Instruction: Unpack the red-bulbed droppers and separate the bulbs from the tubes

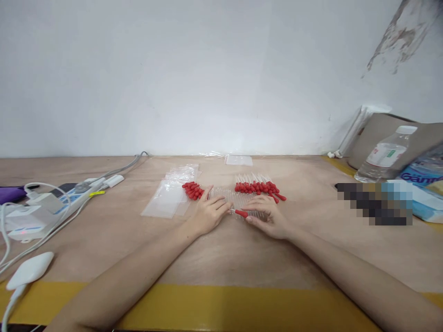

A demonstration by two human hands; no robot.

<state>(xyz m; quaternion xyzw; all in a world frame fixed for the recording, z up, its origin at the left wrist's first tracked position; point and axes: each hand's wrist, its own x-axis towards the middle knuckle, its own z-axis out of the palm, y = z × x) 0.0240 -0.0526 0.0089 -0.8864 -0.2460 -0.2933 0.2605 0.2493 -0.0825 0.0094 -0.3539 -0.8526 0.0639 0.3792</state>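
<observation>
Between my hands lies a dropper with a red rubber bulb [241, 213] fitted on a clear tube. My left hand [212, 214] is closed, its fingertips pinching the tube end. The thumb and fingers of my right hand [268, 217] close around the bulb's rounded end. Under and behind both hands lies a row of clear tubes [238, 199], partly hidden by my fingers. Loose red bulbs [193, 190] are heaped just beyond my left hand. Behind my right hand, several droppers [256, 184] lie side by side, red bulbs toward me and pale tubes pointing away.
Clear plastic bags [166, 198] lie left of the bulbs, and another small bag [238, 160] near the wall. A power strip [74, 200] with chargers and cables occupies the left. At right stand a water bottle [386, 154] and a grey-brown bag [367, 138], near a blurred-out patch.
</observation>
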